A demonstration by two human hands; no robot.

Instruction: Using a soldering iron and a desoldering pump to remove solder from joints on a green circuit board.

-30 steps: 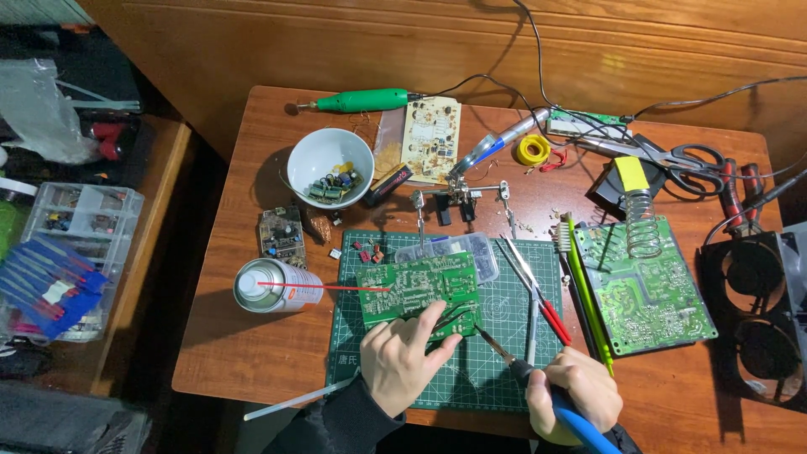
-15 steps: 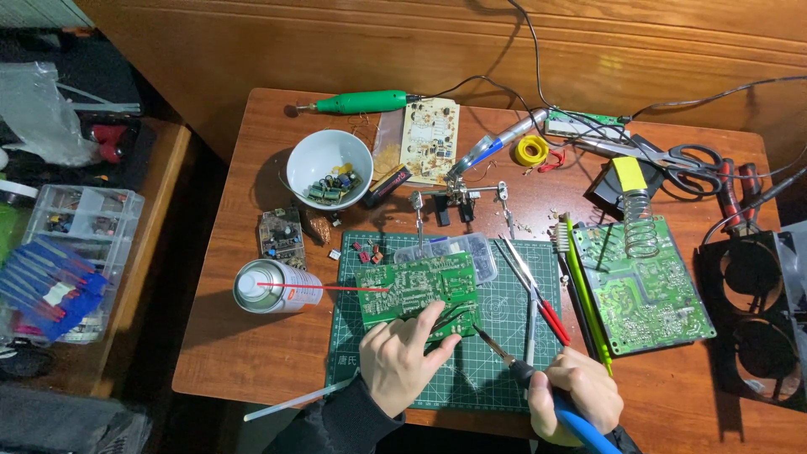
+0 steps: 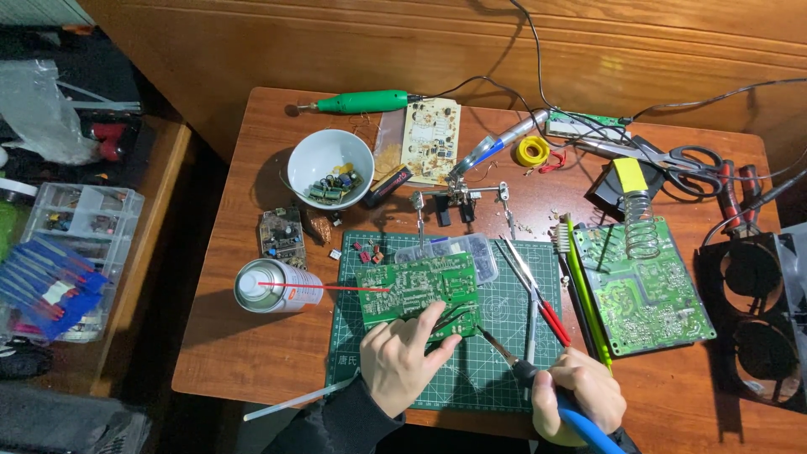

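At the left of the table (image 3: 252, 370) a spray can (image 3: 271, 286) lies on its side, its thin red straw reaching right to the green circuit board (image 3: 418, 287) that sits on the green cutting mat (image 3: 496, 336). Farther off stands a white bowl (image 3: 329, 164) of loose components.

The left hand (image 3: 405, 357) rests on the near edge of that board, fingers spread and pressing down — grasping nothing, simply pinning it flat. It should stay steady there, with the fingertips kept clear of the near right corner where the hot tip is working.

To the right, the right hand (image 3: 578, 395) is closed around the blue handle of a soldering iron (image 3: 525, 374), whose tip slants up and left to the board's near right corner. Whether it actually touches a joint is too fine to tell. The step looks like heating a joint at that corner, and it would go best with a short, firm contact — no dragging across neighbouring pads.

Red-handled tools (image 3: 538, 290) lie just right of the board, and a second green board (image 3: 643, 286) with the coiled iron stand (image 3: 640, 223) sits farther right, near enough for parking the iron.
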